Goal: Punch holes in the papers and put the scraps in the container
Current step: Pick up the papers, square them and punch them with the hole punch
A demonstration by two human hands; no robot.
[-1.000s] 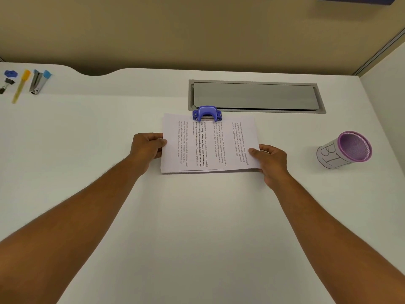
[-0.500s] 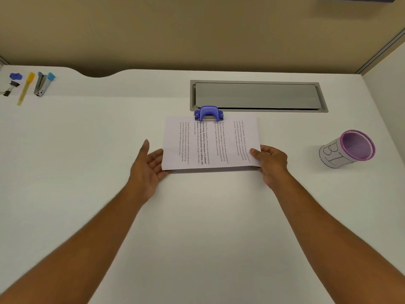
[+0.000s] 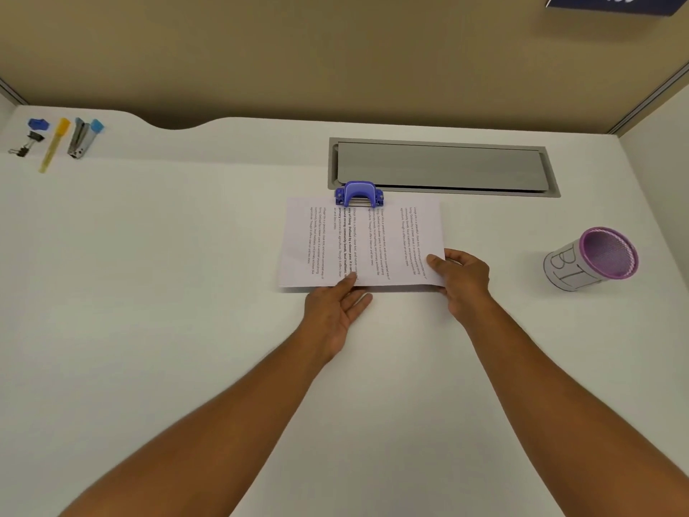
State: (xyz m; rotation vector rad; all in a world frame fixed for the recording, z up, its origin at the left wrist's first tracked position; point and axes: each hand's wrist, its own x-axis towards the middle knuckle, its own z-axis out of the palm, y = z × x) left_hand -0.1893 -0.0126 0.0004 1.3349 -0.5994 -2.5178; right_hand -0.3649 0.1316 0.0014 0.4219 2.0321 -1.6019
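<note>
A small stack of printed papers (image 3: 373,240) lies flat on the white desk, its far edge tucked into a blue hole punch (image 3: 358,194). My right hand (image 3: 462,279) pinches the stack's near right corner. My left hand (image 3: 337,311) is flat and spread at the middle of the near edge, its fingertips touching the paper. A purple mesh container (image 3: 592,257) wrapped in a paper label stands to the right, apart from both hands.
A grey metal cable hatch (image 3: 443,167) is set into the desk just behind the punch. At the far left corner lie a stapler (image 3: 80,138), a yellow pen (image 3: 54,145), a binder clip (image 3: 28,143) and a blue clip (image 3: 38,124). Partition walls rise behind and at right.
My left hand let go of the stack's left edge, opened, and slid right to the middle of the near edge. The right hand kept its grip.
</note>
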